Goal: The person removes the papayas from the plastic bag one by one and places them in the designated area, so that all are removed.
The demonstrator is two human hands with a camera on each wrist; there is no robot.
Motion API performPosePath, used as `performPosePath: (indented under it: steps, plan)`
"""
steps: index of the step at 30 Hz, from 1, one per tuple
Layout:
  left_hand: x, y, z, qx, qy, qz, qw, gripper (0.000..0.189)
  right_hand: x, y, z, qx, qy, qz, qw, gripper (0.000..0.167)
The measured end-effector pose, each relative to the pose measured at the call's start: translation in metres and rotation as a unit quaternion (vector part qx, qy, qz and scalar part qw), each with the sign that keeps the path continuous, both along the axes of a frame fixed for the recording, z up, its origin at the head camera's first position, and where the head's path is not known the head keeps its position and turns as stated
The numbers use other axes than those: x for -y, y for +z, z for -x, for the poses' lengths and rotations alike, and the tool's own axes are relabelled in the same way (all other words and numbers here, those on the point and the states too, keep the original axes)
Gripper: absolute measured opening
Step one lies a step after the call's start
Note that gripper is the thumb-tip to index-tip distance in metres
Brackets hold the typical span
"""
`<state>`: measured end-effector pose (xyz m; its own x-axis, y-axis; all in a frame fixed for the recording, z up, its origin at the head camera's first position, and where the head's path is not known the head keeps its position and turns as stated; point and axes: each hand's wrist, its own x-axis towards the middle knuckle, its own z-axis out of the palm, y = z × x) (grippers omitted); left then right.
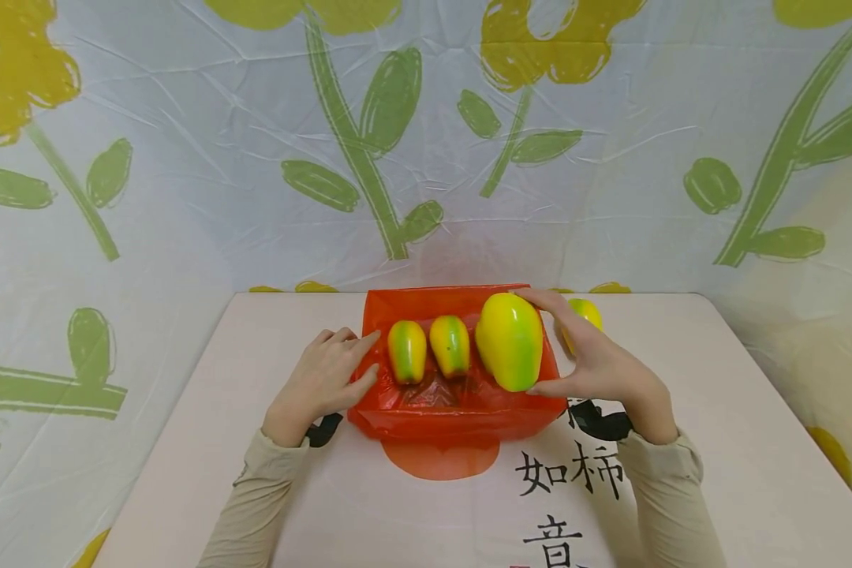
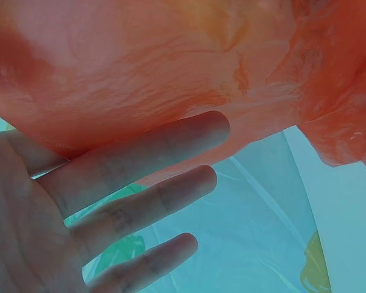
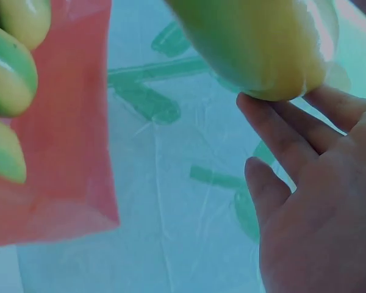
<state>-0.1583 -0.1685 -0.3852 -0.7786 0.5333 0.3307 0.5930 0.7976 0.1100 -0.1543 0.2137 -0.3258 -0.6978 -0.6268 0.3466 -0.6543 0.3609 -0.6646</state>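
Observation:
A glossy yellow-green mango [image 1: 509, 341] is held by my right hand [image 1: 603, 367], thumb below and fingers above, over the right side of a red plastic bag [image 1: 461, 418]. Its lower end meets the fingertips in the right wrist view. The bag stands open; two smaller-looking mangoes [image 1: 407, 351] lie inside in the head view, while three mangoes [image 3: 9, 73] show there in the right wrist view. My left hand [image 1: 330, 371] is at the bag's left edge, index and thumb apart over it. Several straight fingers [image 2: 140, 146] lie against or beside the red film in the left wrist view.
Another yellow-green mango [image 1: 586, 312] sits on the table behind my right hand, partly hidden. The pale table cover [image 1: 689, 379] bears black characters and an orange-red shape. A flower-printed cloth [image 1: 255, 102] hangs behind the table and along its sides.

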Motion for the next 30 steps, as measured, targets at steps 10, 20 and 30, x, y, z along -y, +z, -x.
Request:
performPosePath:
  steps: [10,20,30]
  plan:
    - [0.0,-0.001,0.001,-0.004,0.0,-0.001,1.0,0.047,-0.008,0.015,-0.012,-0.042,0.015,0.083,0.9955,0.111]
    - [0.001,0.0,0.0,-0.001,0.005,0.007,1.0,0.047,-0.041,0.002,-0.002,-0.066,-0.007,0.109,0.9919,0.117]
    - [0.001,-0.001,0.001,-0.001,0.006,0.008,0.9999,0.047,-0.088,-0.032,0.02,-0.041,-0.037,0.164,0.9849,0.117]
